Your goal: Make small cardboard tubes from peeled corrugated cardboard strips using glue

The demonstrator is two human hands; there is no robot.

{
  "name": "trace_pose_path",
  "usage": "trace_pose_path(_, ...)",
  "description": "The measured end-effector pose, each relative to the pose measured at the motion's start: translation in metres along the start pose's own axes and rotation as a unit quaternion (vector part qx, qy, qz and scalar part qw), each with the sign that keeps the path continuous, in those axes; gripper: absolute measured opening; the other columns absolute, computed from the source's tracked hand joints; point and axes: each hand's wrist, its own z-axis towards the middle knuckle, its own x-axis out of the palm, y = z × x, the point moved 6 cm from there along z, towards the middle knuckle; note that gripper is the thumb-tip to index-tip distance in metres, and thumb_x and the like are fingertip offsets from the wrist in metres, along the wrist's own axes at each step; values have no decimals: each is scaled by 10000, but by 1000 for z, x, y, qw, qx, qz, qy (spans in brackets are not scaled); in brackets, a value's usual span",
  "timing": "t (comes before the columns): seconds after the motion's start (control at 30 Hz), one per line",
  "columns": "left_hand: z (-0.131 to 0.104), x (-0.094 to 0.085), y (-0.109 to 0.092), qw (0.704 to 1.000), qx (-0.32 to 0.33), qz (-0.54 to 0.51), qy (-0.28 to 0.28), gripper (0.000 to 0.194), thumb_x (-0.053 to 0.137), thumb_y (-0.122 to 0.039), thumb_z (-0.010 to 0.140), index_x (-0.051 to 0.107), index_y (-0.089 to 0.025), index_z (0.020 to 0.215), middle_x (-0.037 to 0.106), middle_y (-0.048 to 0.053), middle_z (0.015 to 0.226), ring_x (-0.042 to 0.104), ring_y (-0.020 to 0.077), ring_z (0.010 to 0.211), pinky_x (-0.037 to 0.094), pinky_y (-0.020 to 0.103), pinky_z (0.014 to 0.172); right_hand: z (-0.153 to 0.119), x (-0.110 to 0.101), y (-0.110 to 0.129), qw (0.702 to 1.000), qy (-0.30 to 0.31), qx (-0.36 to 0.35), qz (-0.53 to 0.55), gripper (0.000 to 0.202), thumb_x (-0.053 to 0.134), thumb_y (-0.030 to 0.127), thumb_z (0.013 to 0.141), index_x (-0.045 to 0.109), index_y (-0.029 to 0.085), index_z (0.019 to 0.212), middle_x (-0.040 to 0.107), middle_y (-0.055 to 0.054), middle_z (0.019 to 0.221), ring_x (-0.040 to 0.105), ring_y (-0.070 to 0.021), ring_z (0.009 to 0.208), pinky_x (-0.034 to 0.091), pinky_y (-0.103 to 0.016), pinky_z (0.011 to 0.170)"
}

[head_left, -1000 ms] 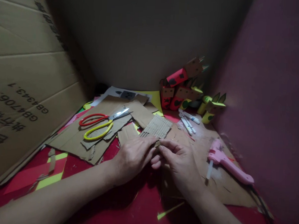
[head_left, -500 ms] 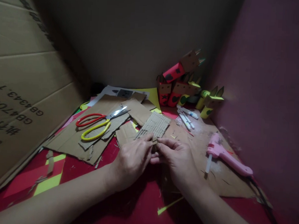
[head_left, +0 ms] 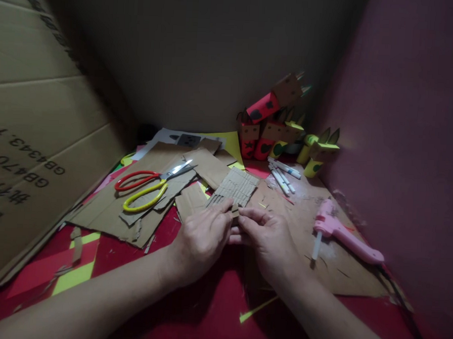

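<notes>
2 hands, 1 cardboard bit
Left hand (head_left: 203, 236) and right hand (head_left: 266, 237) pinch the bit (head_left: 235, 211) between their fingertips, near the scissors (head_left: 159, 178).

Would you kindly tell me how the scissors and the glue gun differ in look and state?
The scissors have one red and one yellow handle; the glue gun is pink. The scissors lie slightly open, while the glue gun trails a dark cord. Both rest on cardboard.

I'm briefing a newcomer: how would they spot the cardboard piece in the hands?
On the red table, look just nearer than the ribbed cardboard. Between the left hand and right hand is the small piece. Unlike the cardboard lying around, it is held in fingertips.
</notes>
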Motion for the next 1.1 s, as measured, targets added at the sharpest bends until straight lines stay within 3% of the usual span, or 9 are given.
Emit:
trace_pose_path(0.33,1,3,6,999,-15,-34,33,172,482,-76,847,586,-63,983,667,195,1044,597,257,1076,540,374,878,0,-5,0,1000,-17,1,2,109,679,167,622,652,110,710,649,3,572,641,-128,501,562,-240,524)
trace_pose_path(0.6,0,7,4,990,-32,-109,80,284,440,-48,846,534,-46,1114,541,240,1237,483,243,1212,488,378,957,0,-8,2,999,-40,3,-3,169,722,253,629,657,102,667,619,2,570,604,-100,491,543,-205,488)
trace_pose_path(0.7,7,-1,10,981,-78,-160,75,265,439,-85,862,566,-102,1095,577,173,1213,527,207,1163,493,353,941,4,-16,1,998,-70,10,-2,196,761,221,586,638,90,667,627,-8,572,613,-113,460,554,-218,475)
trace_pose_path(0.77,12,-14,25,972,-157,-170,36,223,452,-141,875,600,-139,1042,627,121,1128,576,191,1076,490,351,923,6,-21,4,997,-81,-6,8,192,759,203,594,632,93,686,646,-24,608,649,-147,496,573,-240,496)
trace_pose_path(0.83,13,-27,50,945,-277,-173,-25,177,475,-220,876,616,-154,962,663,76,965,615,173,919,510,324,829,8,-27,10,995,-94,-30,19,180,752,196,611,625,97,690,652,-35,630,679,-181,543,585,-252,515)
trace_pose_path(0.93,5,-30,80,863,-429,-260,-58,200,530,-327,846,608,-144,826,605,19,706,558,113,628,465,220,554,11,-35,18,992,-106,-57,42,170,752,152,604,599,112,667,623,-13,608,696,-213,582,598,-267,536)
trace_pose_path(1.0,0,-15,86,797,-483,-363,-8,233,569,-364,814,604,-139,766,539,-8,605,475,80,512,371,185,443,13,-38,22,991,-105,-66,54,166,746,124,603,589,118,657,607,-1,602,698,-210,592,600,-261,544)
trace_pose_path(1.1,-9,11,76,700,-515,-488,84,291,612,-390,779,548,-146,633,430,-45,484,346,47,403,251,178,379,14,-40,25,990,-110,-66,63,158,737,99,604,591,119,661,607,5,605,696,-191,591,592,-227,530)
